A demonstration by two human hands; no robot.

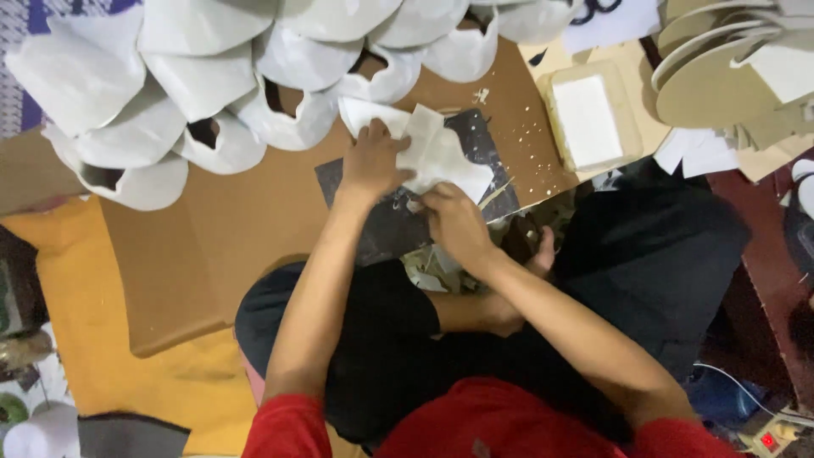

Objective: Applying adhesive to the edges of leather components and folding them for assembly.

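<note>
Head view, white folded sheet (437,157), creased, flat

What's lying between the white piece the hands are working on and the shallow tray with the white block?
In the head view, only bare brown cardboard speckled with small white spots lies between the white piece and the tray.

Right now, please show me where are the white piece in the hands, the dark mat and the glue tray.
white piece (445,157), head view, its middle
dark mat (386,229), head view, bare lower part
glue tray (587,120), head view, white inside
</note>
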